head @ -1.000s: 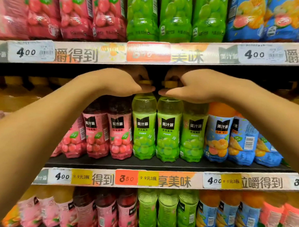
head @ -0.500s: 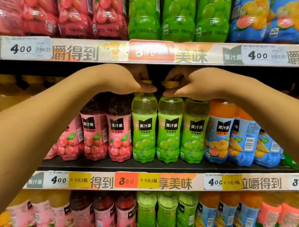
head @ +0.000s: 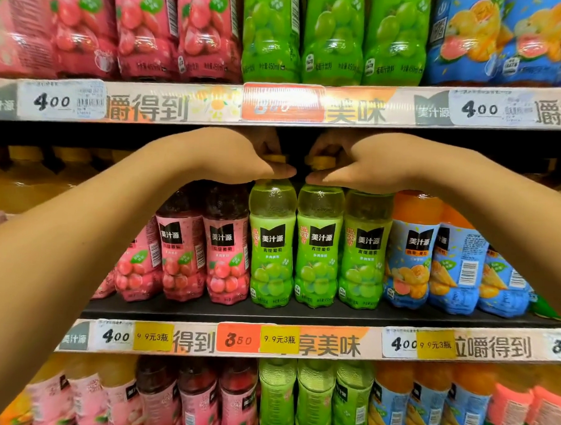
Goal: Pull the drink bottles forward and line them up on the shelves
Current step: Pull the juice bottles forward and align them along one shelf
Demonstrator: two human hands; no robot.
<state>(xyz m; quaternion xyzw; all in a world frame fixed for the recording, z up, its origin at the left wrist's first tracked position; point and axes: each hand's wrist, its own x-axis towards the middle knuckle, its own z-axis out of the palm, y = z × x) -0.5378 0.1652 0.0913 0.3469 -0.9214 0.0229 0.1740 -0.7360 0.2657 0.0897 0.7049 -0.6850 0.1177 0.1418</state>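
On the middle shelf (head: 300,317) I see red-labelled bottles (head: 203,254) at the left. My left hand (head: 239,159) curls round the yellow cap of the first green bottle (head: 271,244); my right hand (head: 358,164) grasps the cap of the second green bottle (head: 318,246) just beside it. Both stand upright near the front edge, grape labels facing me. A third green bottle (head: 364,248), then blue-labelled orange bottles (head: 412,260), follow. Price strips (head: 299,341) line the edges.

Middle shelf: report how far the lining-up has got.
Done: the three green bottles stand level near the shelf edge. In hand: the left hand and right hand each grip a yellow cap. Left: the far-left pink bottles and right blue bottles sit further back, labels turned.
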